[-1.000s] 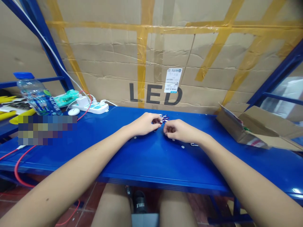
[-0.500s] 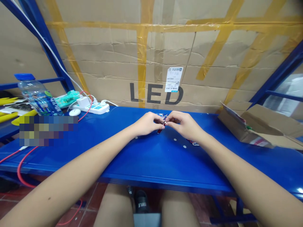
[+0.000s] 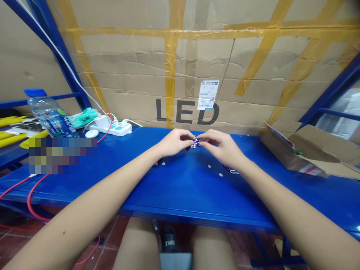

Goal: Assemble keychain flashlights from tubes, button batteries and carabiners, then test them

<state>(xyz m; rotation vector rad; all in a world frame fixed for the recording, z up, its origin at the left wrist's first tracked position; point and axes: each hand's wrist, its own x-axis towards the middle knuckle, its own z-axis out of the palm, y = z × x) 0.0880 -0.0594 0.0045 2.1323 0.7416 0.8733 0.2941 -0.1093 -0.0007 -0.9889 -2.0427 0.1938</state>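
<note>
My left hand (image 3: pixel 177 143) is over the blue table (image 3: pixel 180 191), thumb and fingers closed in a pinch. A small red piece (image 3: pixel 188 148) shows under its thumb, mostly hidden. Facing it is my right hand (image 3: pixel 221 145), its fingertips bent together at a cluster of small blue-and-silver metal pieces (image 3: pixel 195 142) between the hands. What exactly the right fingers grip is too small to make out. Beside the right wrist lie red pieces with a silver, carabiner-like hook (image 3: pixel 232 170). A small dark-and-red piece (image 3: pixel 158 162) lies partly behind the left forearm.
Small white discs (image 3: pixel 221 174) dot the tabletop. On the right is an open cardboard box (image 3: pixel 292 159). A water bottle (image 3: pixel 52 116), a power strip (image 3: pixel 118 128) and red cable (image 3: pixel 30 202) occupy the left. A big carton marked LED (image 3: pixel 135 75) walls the back.
My right fingertips have moved from the red piece in the left hand to the blue-and-silver pieces. The red piece now shows less under the left thumb. The view has shifted slightly.
</note>
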